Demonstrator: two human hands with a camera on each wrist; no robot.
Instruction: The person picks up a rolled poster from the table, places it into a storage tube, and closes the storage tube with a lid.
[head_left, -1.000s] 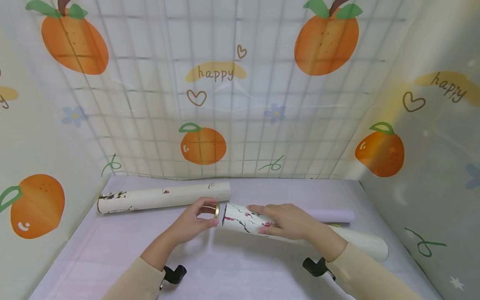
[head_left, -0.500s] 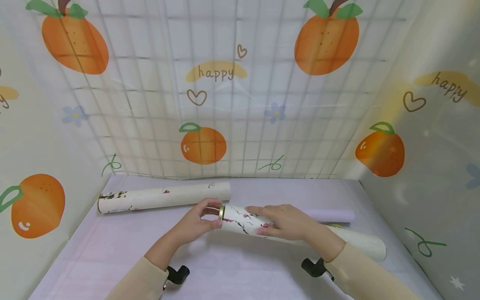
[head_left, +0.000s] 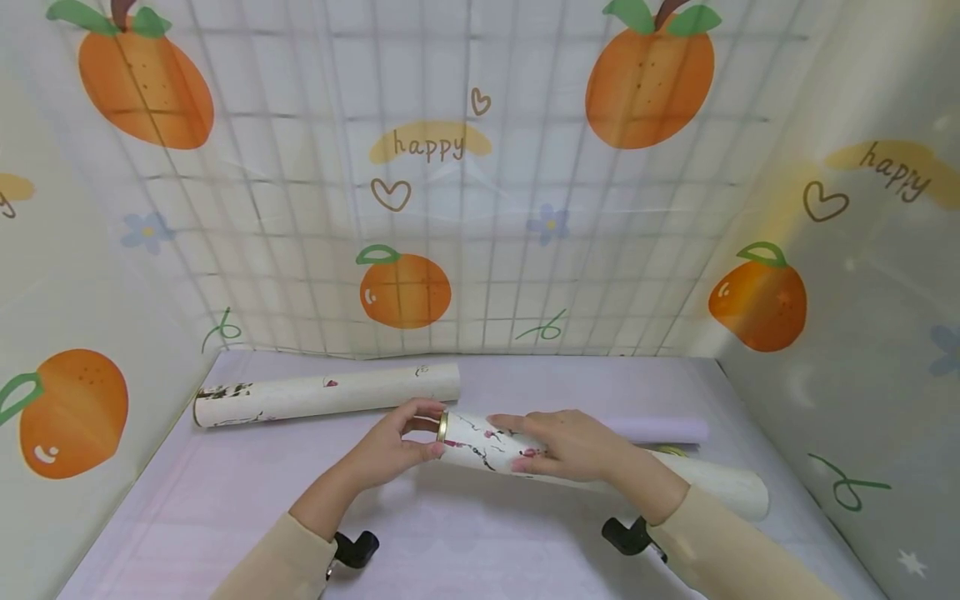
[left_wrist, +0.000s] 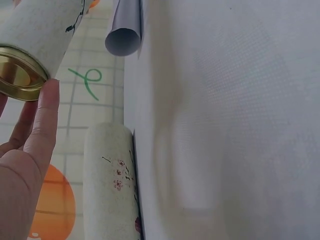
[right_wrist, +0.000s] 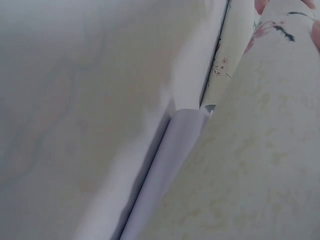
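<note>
Two floral tubes [head_left: 468, 442] [head_left: 375, 392], one lilac roll [head_left: 663, 430], one held gold cap [head_left: 442, 427]

Looking into a makeshift booth [head_left: 877, 383] here, hard to pin down as home or studio: walled on three sides with sheeting [head_left: 480, 237], printed with oranges [head_left: 405, 292] and "happy" lettering [head_left: 429, 146], backed by a grid [head_left: 517, 37], filled by a pale lilac table [head_left: 480, 550].

The back curtain [head_left: 465, 187] (3 printed oranges [head_left: 405, 291]) borders the table [head_left: 487, 550].
</note>
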